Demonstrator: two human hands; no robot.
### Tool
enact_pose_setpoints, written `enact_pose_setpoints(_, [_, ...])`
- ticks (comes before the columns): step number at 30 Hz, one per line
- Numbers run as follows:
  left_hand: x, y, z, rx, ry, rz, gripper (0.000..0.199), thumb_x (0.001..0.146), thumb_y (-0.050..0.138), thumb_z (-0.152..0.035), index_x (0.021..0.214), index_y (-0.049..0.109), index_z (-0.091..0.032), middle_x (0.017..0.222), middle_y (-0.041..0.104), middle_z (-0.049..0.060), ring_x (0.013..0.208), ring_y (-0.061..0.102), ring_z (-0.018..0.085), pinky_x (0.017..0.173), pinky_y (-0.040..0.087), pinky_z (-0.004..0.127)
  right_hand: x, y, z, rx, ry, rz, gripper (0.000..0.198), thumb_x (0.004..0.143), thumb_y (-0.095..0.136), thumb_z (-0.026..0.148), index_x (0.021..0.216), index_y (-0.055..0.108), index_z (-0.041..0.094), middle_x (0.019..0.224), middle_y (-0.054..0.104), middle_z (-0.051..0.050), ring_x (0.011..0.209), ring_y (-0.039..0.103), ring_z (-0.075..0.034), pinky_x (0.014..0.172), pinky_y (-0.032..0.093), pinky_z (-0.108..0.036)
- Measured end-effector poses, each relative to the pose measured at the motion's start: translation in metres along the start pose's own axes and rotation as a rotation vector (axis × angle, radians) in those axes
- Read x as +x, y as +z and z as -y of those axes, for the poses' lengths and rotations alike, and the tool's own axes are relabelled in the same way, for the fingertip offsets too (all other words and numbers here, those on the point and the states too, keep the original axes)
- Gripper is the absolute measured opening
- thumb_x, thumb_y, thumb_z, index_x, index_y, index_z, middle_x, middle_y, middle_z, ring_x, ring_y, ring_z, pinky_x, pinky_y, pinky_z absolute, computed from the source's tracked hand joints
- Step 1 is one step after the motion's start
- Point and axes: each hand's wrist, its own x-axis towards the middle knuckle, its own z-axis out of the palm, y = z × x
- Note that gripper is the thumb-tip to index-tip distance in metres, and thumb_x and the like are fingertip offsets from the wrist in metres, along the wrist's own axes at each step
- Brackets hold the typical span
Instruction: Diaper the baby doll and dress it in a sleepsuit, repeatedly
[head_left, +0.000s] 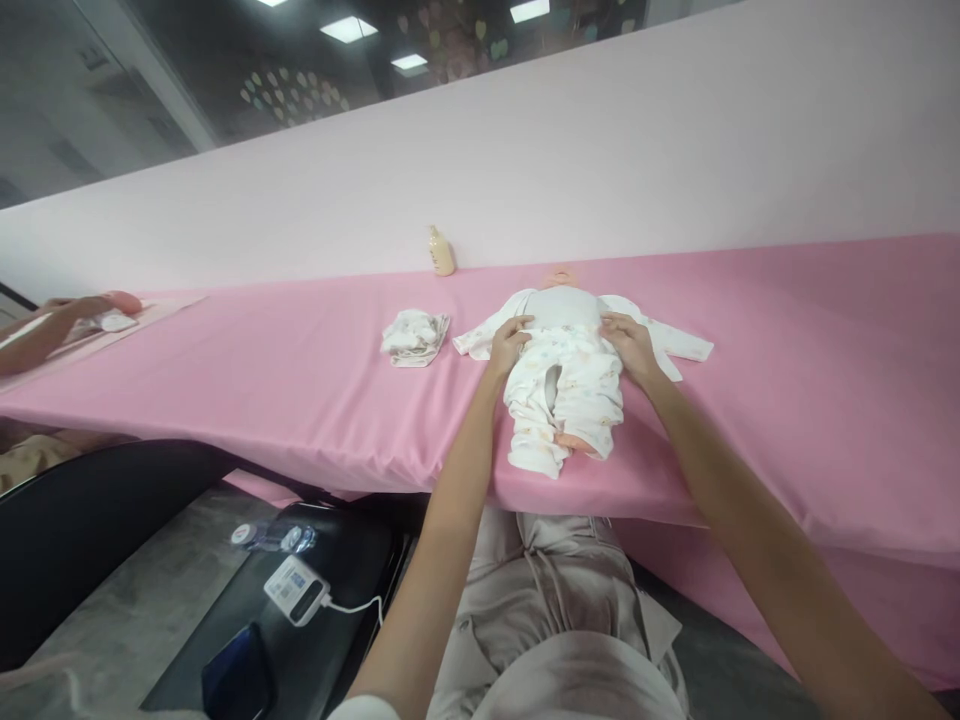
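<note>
A baby doll (562,276) lies on its back on the pink-covered table in front of me. It wears a white long-sleeved top (562,305) with the sleeves spread out to both sides. White printed baby pants (566,372) cover its legs, and part of one foot shows at the right leg opening. My left hand (511,345) is closed on the left edge of the pants' waistband. At the opposite edge, my right hand (628,342) grips the waistband too. Left of the doll sits a folded, patterned white cloth (415,337), apart from my hands.
A pale yellow pump bottle (442,252) stands by the wall. Another person's hand (86,308) touches a second doll (122,302) at the far left. Below, a black chair (330,560) bears a white device (297,590) with a cable, a phone (238,676) and a plastic bottle (274,536).
</note>
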Motion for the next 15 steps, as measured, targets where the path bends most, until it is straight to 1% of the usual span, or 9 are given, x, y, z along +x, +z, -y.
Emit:
enact_pose_setpoints(1, [-0.001, -0.001, 0.000, 0.056, 0.009, 0.039, 0.015, 0.062, 0.052, -0.015, 0.056, 0.039, -0.018, 0.093, 0.062, 0.002, 0.095, 0.052, 0.019, 0.085, 0.034, 0.029, -0.001, 0.001, 0.000, -0.050, -0.030, 0.019, 0.022, 0.062, 0.066, 0.028, 0.048, 0.050, 0.021, 0.103, 0.063, -0.003, 0.101, 0.053, -0.021, 0.095, 0.036, -0.034])
enact_pose_setpoints(2, [-0.001, -0.002, -0.001, 0.128, 0.011, 0.063, 0.015, 0.064, 0.052, -0.015, 0.057, 0.039, -0.019, 0.089, 0.062, 0.002, 0.091, 0.052, 0.019, 0.083, 0.034, 0.029, -0.001, 0.003, 0.000, -0.090, -0.059, 0.046, 0.025, 0.063, 0.065, 0.028, 0.047, 0.047, 0.021, 0.100, 0.064, -0.004, 0.101, 0.054, -0.021, 0.094, 0.036, -0.035])
enact_pose_setpoints(4, [0.002, -0.005, 0.001, 0.291, 0.012, 0.080, 0.017, 0.065, 0.055, -0.014, 0.058, 0.040, -0.020, 0.071, 0.057, 0.001, 0.077, 0.049, 0.018, 0.076, 0.033, 0.028, -0.001, 0.007, -0.002, -0.156, -0.120, 0.090, 0.028, 0.064, 0.063, 0.028, 0.046, 0.043, 0.022, 0.095, 0.065, -0.004, 0.095, 0.055, -0.021, 0.089, 0.039, -0.034])
enact_pose_setpoints(5, [0.004, -0.006, 0.003, 0.359, 0.014, 0.077, 0.019, 0.065, 0.056, -0.013, 0.058, 0.040, -0.020, 0.063, 0.051, -0.001, 0.070, 0.046, 0.017, 0.073, 0.032, 0.028, -0.001, 0.008, -0.004, -0.187, -0.143, 0.085, 0.028, 0.065, 0.062, 0.028, 0.046, 0.042, 0.022, 0.091, 0.065, -0.004, 0.092, 0.056, -0.020, 0.085, 0.040, -0.033])
enact_pose_setpoints(7, [0.008, -0.006, 0.010, 0.418, 0.008, 0.025, 0.022, 0.069, 0.057, -0.013, 0.058, 0.039, -0.021, 0.056, 0.040, -0.003, 0.061, 0.038, 0.015, 0.069, 0.030, 0.027, 0.002, 0.012, -0.008, -0.265, -0.132, 0.005, 0.028, 0.067, 0.060, 0.028, 0.047, 0.042, 0.022, 0.075, 0.062, -0.003, 0.080, 0.054, -0.018, 0.078, 0.041, -0.031])
enact_pose_setpoints(9, [0.010, -0.005, 0.019, 0.378, -0.028, -0.088, 0.025, 0.074, 0.057, -0.016, 0.059, 0.038, -0.020, 0.056, 0.036, -0.004, 0.060, 0.035, 0.014, 0.067, 0.029, 0.026, 0.005, 0.015, -0.014, -0.357, -0.052, -0.133, 0.031, 0.070, 0.059, 0.028, 0.046, 0.039, 0.023, 0.057, 0.050, 0.001, 0.067, 0.048, -0.016, 0.073, 0.040, -0.030])
enact_pose_setpoints(11, [0.009, -0.003, 0.029, 0.264, -0.142, -0.215, 0.028, 0.076, 0.059, -0.020, 0.060, 0.037, -0.020, 0.059, 0.036, -0.005, 0.062, 0.035, 0.012, 0.069, 0.030, 0.025, 0.006, 0.017, -0.020, -0.386, 0.075, -0.232, 0.036, 0.071, 0.059, 0.028, 0.044, 0.035, 0.023, 0.049, 0.038, 0.003, 0.061, 0.042, -0.015, 0.072, 0.039, -0.029])
enact_pose_setpoints(13, [0.006, -0.002, 0.035, 0.143, -0.282, -0.270, 0.030, 0.075, 0.063, -0.023, 0.060, 0.037, -0.019, 0.060, 0.038, -0.006, 0.063, 0.037, 0.011, 0.072, 0.032, 0.025, 0.005, 0.018, -0.025, -0.292, 0.236, -0.249, 0.038, 0.072, 0.060, 0.029, 0.045, 0.034, 0.024, 0.049, 0.037, 0.003, 0.061, 0.041, -0.015, 0.072, 0.040, -0.030])
enact_pose_setpoints(15, [0.003, -0.002, 0.037, 0.067, -0.385, -0.246, 0.031, 0.072, 0.067, -0.027, 0.060, 0.039, -0.019, 0.059, 0.041, -0.006, 0.062, 0.041, 0.011, 0.073, 0.036, 0.026, 0.003, 0.017, -0.029, -0.161, 0.375, -0.216, 0.032, 0.073, 0.060, 0.034, 0.050, 0.040, 0.025, 0.053, 0.043, 0.001, 0.063, 0.045, -0.017, 0.070, 0.042, -0.031])
